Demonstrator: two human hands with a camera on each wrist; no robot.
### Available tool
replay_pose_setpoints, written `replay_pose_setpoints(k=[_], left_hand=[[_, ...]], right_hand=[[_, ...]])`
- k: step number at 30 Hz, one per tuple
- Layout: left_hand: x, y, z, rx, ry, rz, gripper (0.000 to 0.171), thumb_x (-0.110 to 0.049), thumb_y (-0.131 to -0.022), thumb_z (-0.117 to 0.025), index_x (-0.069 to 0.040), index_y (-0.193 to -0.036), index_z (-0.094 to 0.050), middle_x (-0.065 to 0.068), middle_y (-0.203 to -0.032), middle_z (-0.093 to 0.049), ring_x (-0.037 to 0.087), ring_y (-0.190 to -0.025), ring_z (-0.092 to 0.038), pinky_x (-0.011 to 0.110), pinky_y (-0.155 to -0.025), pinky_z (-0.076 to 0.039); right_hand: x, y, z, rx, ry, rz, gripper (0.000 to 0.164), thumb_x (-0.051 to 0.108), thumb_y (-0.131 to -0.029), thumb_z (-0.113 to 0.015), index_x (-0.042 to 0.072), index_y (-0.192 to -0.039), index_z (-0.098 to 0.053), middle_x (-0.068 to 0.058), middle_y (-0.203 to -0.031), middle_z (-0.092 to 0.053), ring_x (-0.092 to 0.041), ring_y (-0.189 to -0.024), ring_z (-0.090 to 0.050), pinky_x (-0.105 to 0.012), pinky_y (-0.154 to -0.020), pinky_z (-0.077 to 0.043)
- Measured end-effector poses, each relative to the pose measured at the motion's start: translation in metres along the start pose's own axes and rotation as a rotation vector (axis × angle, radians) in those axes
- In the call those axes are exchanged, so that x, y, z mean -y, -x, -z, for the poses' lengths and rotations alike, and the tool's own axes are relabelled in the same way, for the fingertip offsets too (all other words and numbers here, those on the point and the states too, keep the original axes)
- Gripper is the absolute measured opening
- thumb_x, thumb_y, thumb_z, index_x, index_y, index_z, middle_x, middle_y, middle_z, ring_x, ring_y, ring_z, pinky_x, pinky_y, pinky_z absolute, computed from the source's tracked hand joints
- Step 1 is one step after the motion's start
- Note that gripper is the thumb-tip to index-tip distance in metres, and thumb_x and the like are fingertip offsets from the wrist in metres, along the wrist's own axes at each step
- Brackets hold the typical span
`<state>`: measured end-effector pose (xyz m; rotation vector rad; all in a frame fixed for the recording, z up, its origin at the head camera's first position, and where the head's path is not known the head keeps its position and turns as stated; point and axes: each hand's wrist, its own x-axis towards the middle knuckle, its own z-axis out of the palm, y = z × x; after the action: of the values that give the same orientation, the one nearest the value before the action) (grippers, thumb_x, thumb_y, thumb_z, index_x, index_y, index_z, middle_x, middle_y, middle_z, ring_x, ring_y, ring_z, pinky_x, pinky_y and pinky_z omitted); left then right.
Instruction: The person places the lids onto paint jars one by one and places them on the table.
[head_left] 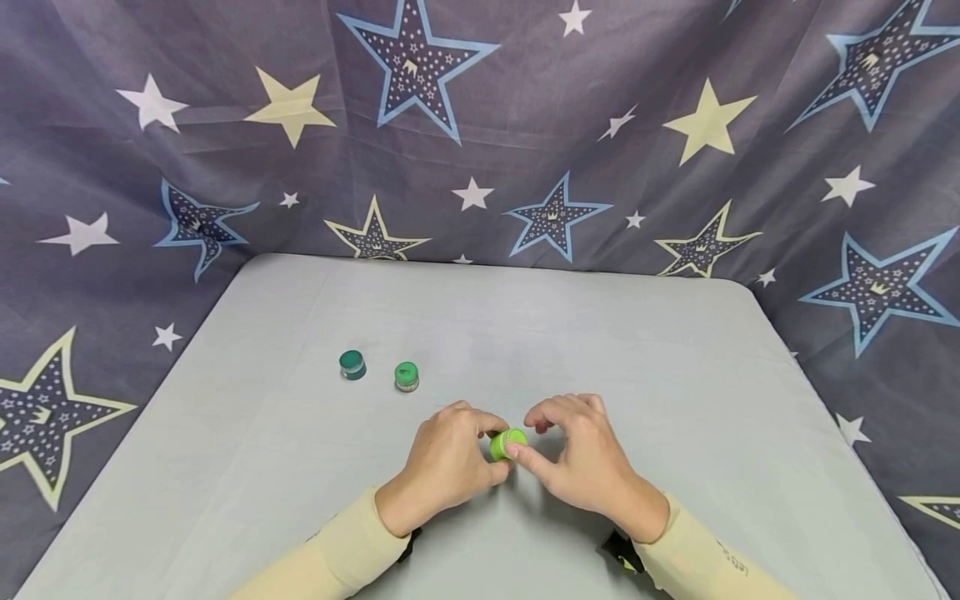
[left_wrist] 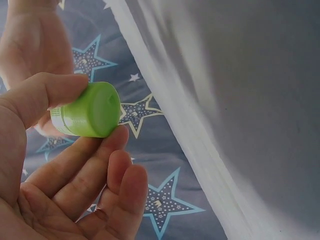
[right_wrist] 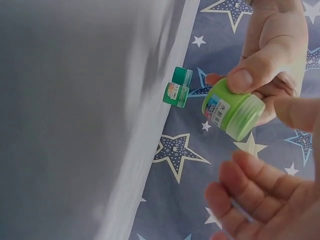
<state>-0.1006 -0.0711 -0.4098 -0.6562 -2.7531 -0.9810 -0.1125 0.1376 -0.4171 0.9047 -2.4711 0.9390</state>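
Note:
A small lime-green paint jar (head_left: 508, 444) with a clear lid is held off to the front of the table, tilted on its side. My left hand (head_left: 453, 454) pinches it between thumb and fingertips, as the left wrist view shows around the jar (left_wrist: 92, 111). Close by on the right, my right hand (head_left: 588, 454) has its fingers spread and loosely bent. In the right wrist view, its fingers (right_wrist: 260, 182) stand apart from the jar's clear lid (right_wrist: 245, 117); whether the thumb touches the lid I cannot tell.
Behind the hands to the left stand a dark green jar (head_left: 352, 365) and a mid-green jar (head_left: 407, 377), side by side with a gap. Both rest on the grey-covered table (head_left: 600, 333). A star-patterned curtain (head_left: 525, 125) hangs at the back and sides.

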Motion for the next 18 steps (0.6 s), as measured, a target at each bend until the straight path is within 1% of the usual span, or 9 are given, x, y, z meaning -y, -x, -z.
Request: replay_pose_setpoints(k=[4, 7, 9, 11, 15, 18], left_hand=[[0.0002, 0.0001, 0.0000, -0.005, 0.007, -0.005, 0.024, -0.022, -0.070, -0.093, -0.017, -0.091, -0.082, -0.010, -0.082, -0.073, 0.008, -0.074, -0.057, 0.024, -0.060, -0.045], [0.0004, 0.0004, 0.0001, -0.003, 0.011, -0.004, 0.026, -0.022, -0.070, -0.094, -0.017, -0.092, -0.082, -0.010, -0.083, -0.073, 0.009, -0.075, -0.057, 0.025, -0.060, -0.045], [0.0005, 0.0006, 0.0001, -0.002, 0.011, -0.003, 0.026, -0.022, -0.070, -0.094, -0.017, -0.093, -0.082, -0.010, -0.083, -0.073, 0.009, -0.075, -0.058, 0.024, -0.060, -0.045], [0.0005, 0.0005, 0.0000, -0.003, 0.009, -0.005, 0.027, -0.022, -0.070, -0.094, -0.017, -0.094, -0.082, -0.009, -0.084, -0.074, 0.009, -0.075, -0.058, 0.024, -0.060, -0.045], [0.0003, 0.0006, 0.0001, -0.004, 0.010, -0.006, 0.027, -0.022, -0.070, -0.094, -0.017, -0.094, -0.083, -0.009, -0.084, -0.074, 0.009, -0.074, -0.058, 0.024, -0.061, -0.045], [-0.0001, 0.0007, 0.0005, -0.002, 0.016, -0.006, 0.027, -0.021, -0.070, -0.094, -0.017, -0.094, -0.083, -0.010, -0.084, -0.074, 0.010, -0.075, -0.059, 0.024, -0.061, -0.045]], right_hand=[[-0.0001, 0.0002, 0.0015, 0.034, -0.072, 0.050, 0.033, 0.022, -0.078, -0.087, 0.014, -0.106, -0.072, 0.008, -0.100, -0.071, -0.012, -0.093, -0.064, -0.043, -0.092, -0.034], [0.0001, 0.0004, 0.0020, 0.068, -0.114, 0.071, 0.036, 0.015, -0.076, -0.087, 0.015, -0.109, -0.072, 0.010, -0.106, -0.071, -0.009, -0.099, -0.064, -0.044, -0.094, -0.032], [0.0005, 0.0003, 0.0022, 0.085, -0.126, 0.072, 0.036, 0.013, -0.076, -0.086, 0.018, -0.109, -0.072, 0.013, -0.107, -0.071, -0.006, -0.102, -0.062, -0.044, -0.095, -0.031], [0.0008, 0.0005, 0.0020, 0.092, -0.132, 0.074, 0.036, 0.011, -0.076, -0.086, 0.019, -0.109, -0.072, 0.014, -0.107, -0.070, -0.006, -0.102, -0.062, -0.045, -0.095, -0.031], [0.0009, 0.0008, 0.0009, 0.084, -0.133, 0.087, 0.037, 0.006, -0.075, -0.086, 0.018, -0.108, -0.073, 0.014, -0.105, -0.071, -0.007, -0.099, -0.063, -0.047, -0.095, -0.031], [0.0011, 0.0012, 0.0004, 0.077, -0.133, 0.089, 0.036, 0.005, -0.075, -0.086, 0.017, -0.106, -0.073, 0.013, -0.102, -0.071, -0.009, -0.096, -0.064, -0.047, -0.094, -0.032]])
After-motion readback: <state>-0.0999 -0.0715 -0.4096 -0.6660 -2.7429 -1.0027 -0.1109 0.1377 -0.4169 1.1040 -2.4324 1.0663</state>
